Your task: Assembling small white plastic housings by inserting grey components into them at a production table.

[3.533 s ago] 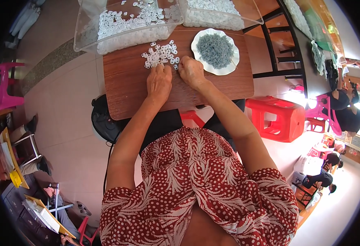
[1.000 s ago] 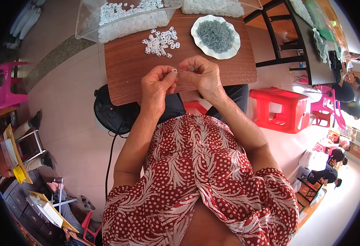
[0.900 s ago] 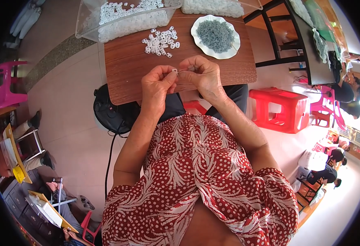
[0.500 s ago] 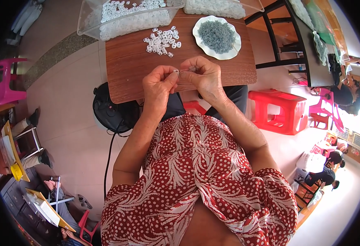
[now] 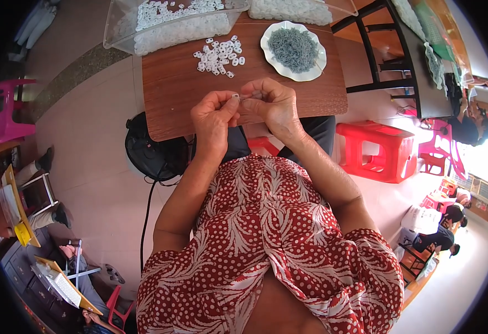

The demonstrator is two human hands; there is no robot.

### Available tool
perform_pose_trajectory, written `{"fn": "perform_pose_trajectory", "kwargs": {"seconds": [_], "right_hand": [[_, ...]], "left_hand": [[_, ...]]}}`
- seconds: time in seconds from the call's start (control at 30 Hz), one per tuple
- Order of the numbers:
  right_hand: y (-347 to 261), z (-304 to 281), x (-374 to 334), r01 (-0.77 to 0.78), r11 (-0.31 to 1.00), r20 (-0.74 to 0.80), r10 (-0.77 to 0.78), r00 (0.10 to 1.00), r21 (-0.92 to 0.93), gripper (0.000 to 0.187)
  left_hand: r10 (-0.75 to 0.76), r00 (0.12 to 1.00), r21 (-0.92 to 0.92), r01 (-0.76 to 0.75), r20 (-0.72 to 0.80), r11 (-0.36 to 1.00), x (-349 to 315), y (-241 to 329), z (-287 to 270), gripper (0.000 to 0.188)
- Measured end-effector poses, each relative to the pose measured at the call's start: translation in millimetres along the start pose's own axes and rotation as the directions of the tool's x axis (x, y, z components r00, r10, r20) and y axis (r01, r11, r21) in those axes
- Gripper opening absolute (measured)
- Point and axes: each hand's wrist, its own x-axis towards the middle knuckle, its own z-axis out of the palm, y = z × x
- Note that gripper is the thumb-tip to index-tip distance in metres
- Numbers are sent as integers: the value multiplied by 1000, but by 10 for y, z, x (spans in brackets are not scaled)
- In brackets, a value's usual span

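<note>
Over the near part of the brown wooden table (image 5: 171, 106), my two hands meet with their fingertips almost touching. My left hand (image 5: 213, 117) pinches a small white plastic piece (image 5: 235, 96) between thumb and forefinger. Beside it my right hand (image 5: 274, 106) is closed in a pinch; something thin seems to stretch from its fingertips toward the white piece, too small to name. A loose pile of white plastic pieces with holes (image 5: 220, 55) lies beyond my left hand. Farther right, a white scalloped plate (image 5: 267, 55) carries a heap of small grey-blue pieces (image 5: 294, 49).
Clear plastic bins (image 5: 185, 26) full of white pieces stand at the table's far edge. A red stool (image 5: 374, 153) is on the right and a black round object (image 5: 157, 150) with a cord below the table's left corner. Other people sit at both sides.
Both hands have shifted very slightly to the left, still pinched together. The white piece stays in my left fingertips. The pile and the plate look the same.
</note>
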Motion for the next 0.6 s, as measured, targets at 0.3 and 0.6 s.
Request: {"fn": "perform_pose_trajectory", "kwargs": {"seconds": [0.3,0.6], "right_hand": [[138,-2,-30,90,989,12,-89,996,-121,10],[349,36,-19,95,976,-71,-110,991,-197,3]], "left_hand": [[-20,999,-36,21,31,999,-9,-5,-13,8],[-9,1000,-66,8,-25,998,-31,-110,43,4]]}}
